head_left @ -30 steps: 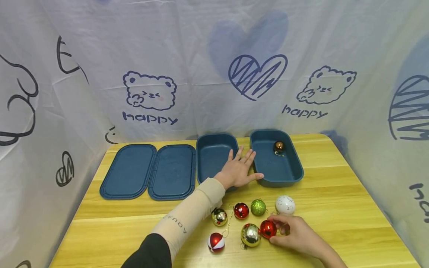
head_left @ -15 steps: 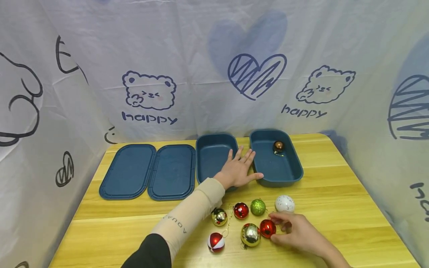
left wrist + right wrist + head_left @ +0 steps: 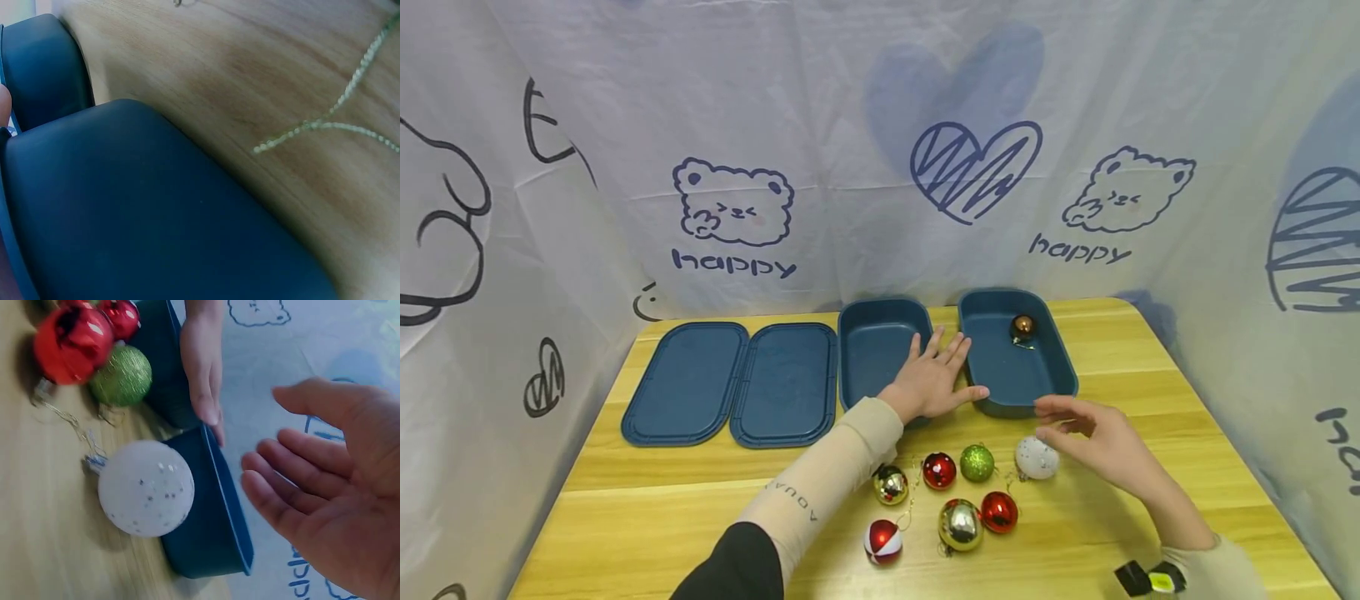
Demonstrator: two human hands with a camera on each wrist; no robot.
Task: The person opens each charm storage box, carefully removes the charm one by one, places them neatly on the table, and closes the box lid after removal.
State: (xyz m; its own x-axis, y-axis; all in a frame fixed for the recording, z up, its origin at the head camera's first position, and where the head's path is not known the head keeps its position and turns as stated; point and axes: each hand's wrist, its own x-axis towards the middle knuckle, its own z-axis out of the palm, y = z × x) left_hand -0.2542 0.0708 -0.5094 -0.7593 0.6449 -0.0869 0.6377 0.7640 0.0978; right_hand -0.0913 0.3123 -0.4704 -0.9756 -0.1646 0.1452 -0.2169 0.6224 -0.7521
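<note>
My left hand lies with spread, straight fingers across the adjoining rims of two blue boxes, the left box and the right box. A brown bauble sits inside the right one. Over the white speckled bauble hovers my right hand, its fingers loosely bent and nothing between thumb and fingertips; the right wrist view shows the white bauble apart from them. Nearby lie a plain red bauble, a large gold bauble and a green glitter bauble.
Two flat blue lids lie side by side at the left. A small gold bauble, a dark red bauble and a red-and-white bauble lie near the left forearm. Printed fabric walls the table.
My right hand has left the plain red bauble and moved up and rightward, over the white bauble near the right box. The red bauble stays on the table; the left hand keeps still.
</note>
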